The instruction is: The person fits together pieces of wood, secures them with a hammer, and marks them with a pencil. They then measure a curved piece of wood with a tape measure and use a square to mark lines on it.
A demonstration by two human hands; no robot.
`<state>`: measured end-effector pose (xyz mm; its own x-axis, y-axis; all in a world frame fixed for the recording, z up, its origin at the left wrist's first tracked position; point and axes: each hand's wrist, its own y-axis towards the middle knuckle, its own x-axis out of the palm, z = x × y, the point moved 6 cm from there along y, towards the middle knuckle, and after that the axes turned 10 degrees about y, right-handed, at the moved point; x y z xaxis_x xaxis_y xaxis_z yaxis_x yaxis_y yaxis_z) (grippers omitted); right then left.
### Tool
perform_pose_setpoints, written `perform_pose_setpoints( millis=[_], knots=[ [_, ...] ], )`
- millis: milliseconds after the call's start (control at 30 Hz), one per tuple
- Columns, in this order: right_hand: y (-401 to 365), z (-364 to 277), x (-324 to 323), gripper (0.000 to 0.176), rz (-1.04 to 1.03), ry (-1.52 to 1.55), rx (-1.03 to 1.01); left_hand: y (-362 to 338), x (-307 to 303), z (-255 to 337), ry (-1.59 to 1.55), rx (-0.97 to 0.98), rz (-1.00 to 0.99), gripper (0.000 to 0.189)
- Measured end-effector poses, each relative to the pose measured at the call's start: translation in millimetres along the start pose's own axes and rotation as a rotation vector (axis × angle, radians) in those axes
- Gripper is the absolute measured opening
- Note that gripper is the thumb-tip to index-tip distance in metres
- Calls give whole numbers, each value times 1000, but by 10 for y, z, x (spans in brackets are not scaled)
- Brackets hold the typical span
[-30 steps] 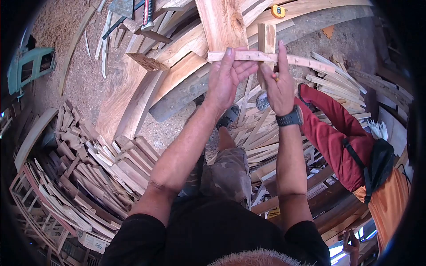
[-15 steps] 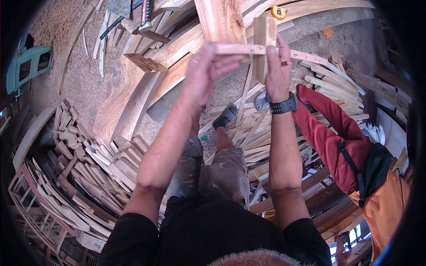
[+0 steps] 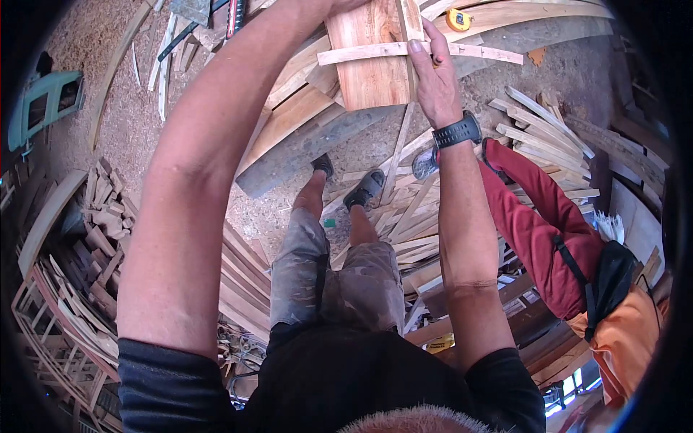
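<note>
My right hand, with a watch on its wrist, is closed around a narrow wooden block where a thin, slightly curved wooden strip crosses it. My thumb presses at the crossing. A small orange-brown end shows between the fingers, too small to name. Below the strip, and beside the block, is a wide wooden board with its near end facing me. My left hand is at the top edge of the view by the board's far part; its fingers are cut off and hidden.
A yellow tape measure lies on timber beyond my right hand. A hammer-like tool with a red-and-black handle is at the upper left. Stacked offcuts and wood strips flank me. Another person in red trousers is at the right.
My left hand has let go of the strip and moved away to the top edge. My right hand has moved up and slightly left with the strip and block, now over the wide board.
</note>
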<state>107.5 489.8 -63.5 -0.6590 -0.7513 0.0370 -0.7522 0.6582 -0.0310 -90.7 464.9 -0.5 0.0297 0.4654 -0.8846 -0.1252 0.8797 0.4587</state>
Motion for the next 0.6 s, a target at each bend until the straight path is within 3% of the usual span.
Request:
perform_pose_setpoints(
  millis=[200, 367, 533, 600],
  knots=[
    [-78, -8, 36, 61, 5, -58, 8, -27, -80, 56, 103, -112, -45, 38],
    [-53, 0, 37, 54, -9, 55, -43, 17, -34, 22, 96, -120, -35, 35],
    [-329, 0, 16, 60, 17, 124, 4, -17, -62, 29, 38, -157, -18, 33],
    [-270, -55, -7, 52, 9, -89, -107, -11, -55, 12, 24, -155, 14, 32]
  ],
)
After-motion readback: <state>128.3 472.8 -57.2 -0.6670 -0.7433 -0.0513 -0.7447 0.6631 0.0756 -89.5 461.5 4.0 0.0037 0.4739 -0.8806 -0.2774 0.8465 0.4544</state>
